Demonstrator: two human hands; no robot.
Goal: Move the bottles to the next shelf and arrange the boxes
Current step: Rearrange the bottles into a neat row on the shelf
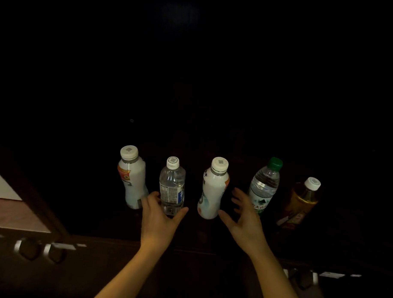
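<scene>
Head view, left hand: the left hand (158,216) reaches up from bottom centre, forearm slanting in from the lower left; fingers and thumb are spread in a cup around the base of the clear water bottle (172,185), not visibly clamped on it.
Head view, right hand: the right hand (246,218) is raised with palm turned left, fingers splayed, thumb pointing toward the white bottle (213,189); it holds nothing and sits between that bottle and the green-capped bottle (264,187).
Head view, bottles: five stand upright in a row across the middle of the frame on a dark shelf (201,236); a second white bottle (132,176) is leftmost, an amber bottle (301,201) rightmost.
Head view, boxes: too dark to tell.
</scene>
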